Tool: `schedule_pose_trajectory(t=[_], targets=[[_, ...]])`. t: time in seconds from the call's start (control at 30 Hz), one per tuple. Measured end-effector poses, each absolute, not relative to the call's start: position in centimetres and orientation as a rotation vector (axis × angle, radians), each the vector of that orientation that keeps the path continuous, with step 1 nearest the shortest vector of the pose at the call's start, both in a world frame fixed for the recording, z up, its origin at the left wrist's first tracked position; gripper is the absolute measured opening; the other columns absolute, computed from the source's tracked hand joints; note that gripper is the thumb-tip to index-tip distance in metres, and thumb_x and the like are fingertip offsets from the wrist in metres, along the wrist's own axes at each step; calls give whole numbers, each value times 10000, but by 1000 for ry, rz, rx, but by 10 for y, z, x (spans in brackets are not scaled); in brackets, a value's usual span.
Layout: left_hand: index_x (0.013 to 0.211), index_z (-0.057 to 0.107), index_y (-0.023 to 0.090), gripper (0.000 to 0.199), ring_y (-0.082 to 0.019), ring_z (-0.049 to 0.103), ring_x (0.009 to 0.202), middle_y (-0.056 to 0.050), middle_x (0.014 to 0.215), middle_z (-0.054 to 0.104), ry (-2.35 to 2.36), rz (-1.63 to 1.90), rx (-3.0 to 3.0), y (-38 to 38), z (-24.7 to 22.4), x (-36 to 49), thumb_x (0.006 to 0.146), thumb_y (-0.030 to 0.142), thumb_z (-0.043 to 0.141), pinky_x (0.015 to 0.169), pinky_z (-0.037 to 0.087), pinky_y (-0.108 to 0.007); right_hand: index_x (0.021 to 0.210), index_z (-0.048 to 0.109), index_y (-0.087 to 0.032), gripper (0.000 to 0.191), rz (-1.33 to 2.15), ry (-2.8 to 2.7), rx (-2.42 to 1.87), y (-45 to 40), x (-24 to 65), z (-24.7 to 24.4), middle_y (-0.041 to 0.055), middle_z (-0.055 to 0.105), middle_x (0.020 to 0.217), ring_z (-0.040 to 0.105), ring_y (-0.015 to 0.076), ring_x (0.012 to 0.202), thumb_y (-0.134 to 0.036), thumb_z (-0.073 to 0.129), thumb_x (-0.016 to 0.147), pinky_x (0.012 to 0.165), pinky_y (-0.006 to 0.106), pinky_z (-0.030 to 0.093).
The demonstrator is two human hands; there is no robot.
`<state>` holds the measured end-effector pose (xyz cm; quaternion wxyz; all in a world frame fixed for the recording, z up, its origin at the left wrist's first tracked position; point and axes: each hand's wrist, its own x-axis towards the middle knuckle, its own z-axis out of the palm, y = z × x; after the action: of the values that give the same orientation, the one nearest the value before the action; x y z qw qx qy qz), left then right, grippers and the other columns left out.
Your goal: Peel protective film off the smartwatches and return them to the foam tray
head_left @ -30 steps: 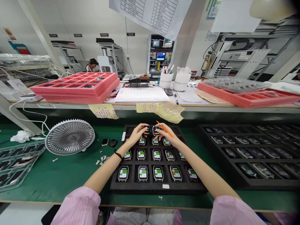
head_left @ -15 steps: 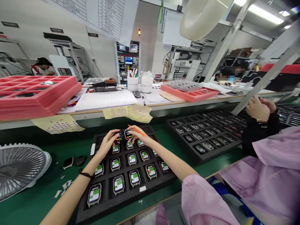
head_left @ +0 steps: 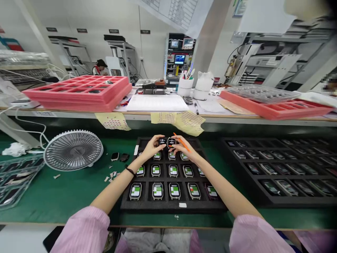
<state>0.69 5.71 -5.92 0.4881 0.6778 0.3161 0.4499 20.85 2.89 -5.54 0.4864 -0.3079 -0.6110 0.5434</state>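
A black foam tray (head_left: 168,206) on the green bench holds rows of square watches, most with green and white screens. Above its far rows, my left hand (head_left: 155,147) grips a dark-screened watch (head_left: 162,141) between thumb and fingers. Close beside it, my right hand (head_left: 183,147) has its fingers round a silver-edged watch (head_left: 171,142) with an orange mark low on its dark screen. An orange stick (head_left: 183,143) also lies across my right hand, slanting over the fingers. The two held watches are side by side, faces up.
A round grey fan (head_left: 73,150) stands on the left. Two loose watches (head_left: 115,156) and paper scraps (head_left: 112,175) lie between it and the tray. Another black tray (head_left: 295,201) of watches is on the right. Pink foam trays (head_left: 105,100) sit on the shelf behind.
The view has swung left, bringing the whole fan into sight and moving the neighbouring person's hands out. Both my hands still hold their watches over the far rows.
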Motion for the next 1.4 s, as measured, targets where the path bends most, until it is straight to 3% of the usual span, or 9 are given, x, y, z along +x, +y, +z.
schedule_pose_trajectory(t=[0.13,0.23,0.33,0.6,0.93,1.1,1.27,1.4], targets=[[1135,527,172,431,-156,587,878,-88,1086,586,749,1112,1679,54,-57,7,756,307,683,703,505,-240,1107,492,-265,384,1318,-1496,-775,28,208,-55,53,579,1089,686,174,743,-313,681,777,567,290,563],[1149,531,182,406,-116,575,736,-69,1038,587,764,1086,1632,53,-55,6,797,354,634,553,471,-193,1100,492,-264,388,1295,-1511,-790,29,208,-55,45,585,1051,687,177,733,-323,688,770,568,297,561],[1167,530,184,408,-91,541,627,-62,992,579,775,1059,1587,54,-55,6,819,387,593,397,352,-157,1090,492,-260,388,1276,-1521,-789,29,209,-55,41,580,1037,687,175,725,-333,692,766,559,291,559],[1109,566,174,343,-74,512,626,-82,1083,597,796,1081,1612,54,-54,6,814,348,590,412,348,-143,1032,518,-234,332,1246,-1492,-868,25,207,-50,28,601,981,676,159,648,-395,662,781,502,268,547],[991,629,158,308,-63,493,453,-18,757,614,866,1081,1596,54,-52,6,845,416,545,348,302,-170,986,558,-238,247,1241,-1457,-916,31,210,-57,7,604,834,652,155,567,-432,592,838,486,279,518],[1021,618,159,288,-70,530,495,-49,868,633,856,1069,1596,55,-54,5,842,374,548,359,325,-162,989,568,-236,245,1236,-1460,-919,31,211,-58,5,599,830,657,161,577,-419,603,830,474,274,515],[1186,555,185,398,-146,629,689,-122,1168,568,806,1065,1572,57,-58,6,807,304,588,386,371,-168,1075,528,-256,304,1268,-1499,-852,30,212,-56,48,591,1062,682,162,704,-372,628,814,519,267,551],[1235,512,198,498,-171,635,760,-128,1157,554,796,1095,1591,57,-60,7,760,262,646,384,383,-155,1092,509,-260,398,1264,-1519,-825,31,213,-58,64,559,1141,688,164,727,-339,700,751,523,260,556]])
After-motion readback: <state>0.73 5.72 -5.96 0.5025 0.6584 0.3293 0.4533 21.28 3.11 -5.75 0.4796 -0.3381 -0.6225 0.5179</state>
